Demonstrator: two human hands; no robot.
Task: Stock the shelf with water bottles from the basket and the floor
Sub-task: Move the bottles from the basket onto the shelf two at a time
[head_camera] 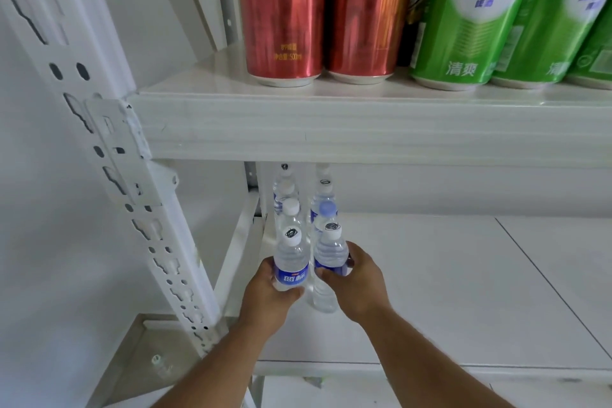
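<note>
White lower shelf [430,291] holds two started bottle rows at 12 o'clock; both hands, left hand [268,295] and right hand [359,285], each clasp a front water bottle [291,262], leaving the 3 o'clock span unfilled.

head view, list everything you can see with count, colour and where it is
water bottles: two rows running back on the lower shelf, clear with white or pale blue caps and blue labels, exact count unclear as the rear ones overlap
front left bottle: one, clear, scribble on its white cap, front of left row
front right bottle: one, clear, scribble on its cap, front of right row
red cans: two, red with gold print, upper shelf, left
green cans: at least two, green with white panel, upper shelf, right
lower shelf: one, white
upper shelf: one, white
upright post: one, white, slotted, left
hands: left hand on front left bottle, right hand on front right bottle
</note>
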